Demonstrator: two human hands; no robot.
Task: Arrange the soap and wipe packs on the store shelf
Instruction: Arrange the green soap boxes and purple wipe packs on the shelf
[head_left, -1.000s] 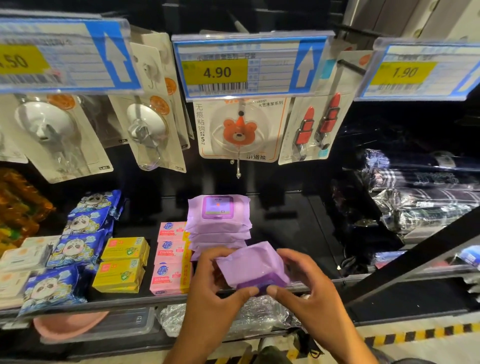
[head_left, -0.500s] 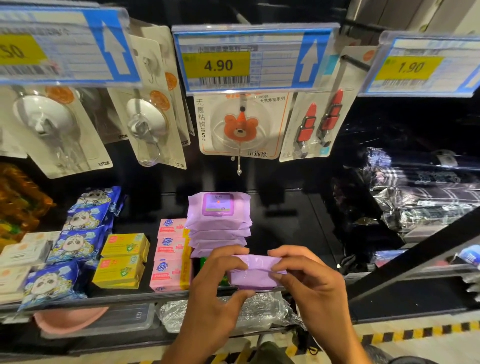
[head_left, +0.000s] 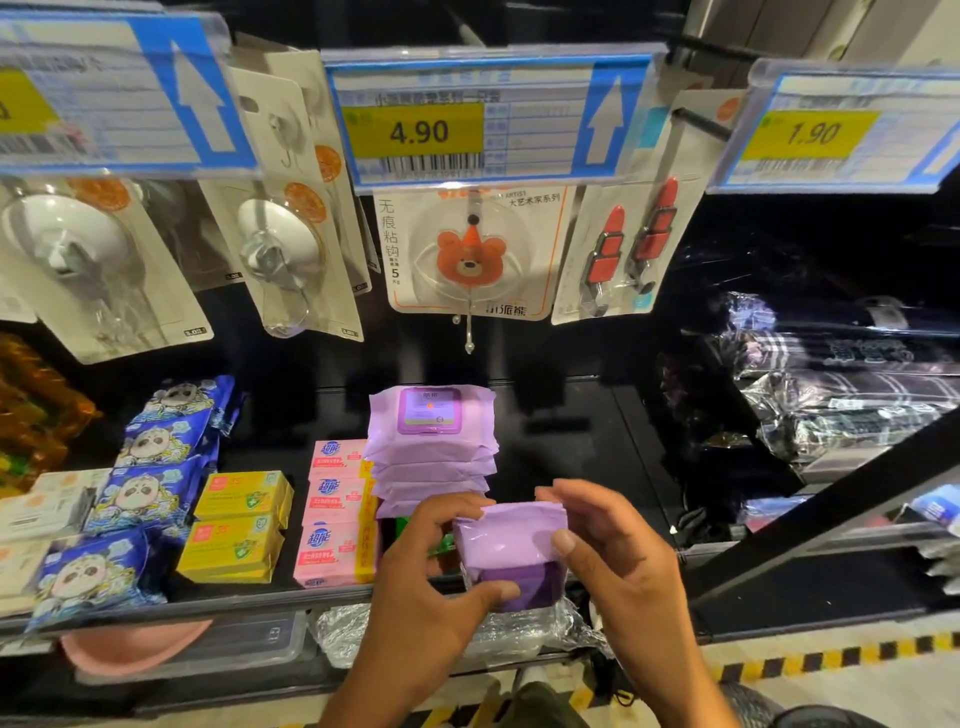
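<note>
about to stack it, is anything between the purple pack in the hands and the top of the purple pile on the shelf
Nothing visible. The left hand and right hand hold the purple pack just in front of the purple pile, whose top is bare; the bear hook card hangs clear above it.

Lilac wipe packs (head_left: 431, 447), pink soap boxes (head_left: 335, 553), yellow soap boxes (head_left: 234, 551), blue panda-print packets (head_left: 140, 493).

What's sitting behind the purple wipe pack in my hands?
A stack of purple wipe packs stands on the shelf behind the held pack. A green item peeks out low down; the left hand and pack cover most of it.
</note>
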